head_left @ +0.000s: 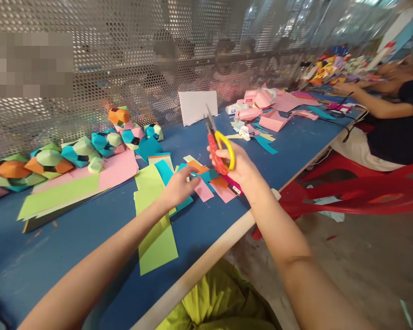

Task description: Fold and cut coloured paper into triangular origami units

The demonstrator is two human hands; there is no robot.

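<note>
My right hand (240, 165) is closed around a pair of scissors (220, 149) with one red and one yellow handle. Their blades point up and away, above the blue table. Over small coloured paper pieces, my left hand (179, 185) hovers with its fingers apart and nothing visible in them. Near it lie pink paper pieces (203, 190), an orange piece (197, 167) and blue strips. Light green paper sheets (156, 247) spread below my left wrist. A magenta object (234, 185), its kind unclear, sits just under my right hand.
Folded paper balls (82, 151) line the back left on pink and green sheets (65, 190). A white card (198, 107) leans at the perforated metal wall (124, 55). Pink paper (273, 120) is heaped at the back right. Another person (392, 105) sits right, near a red chair (351, 195).
</note>
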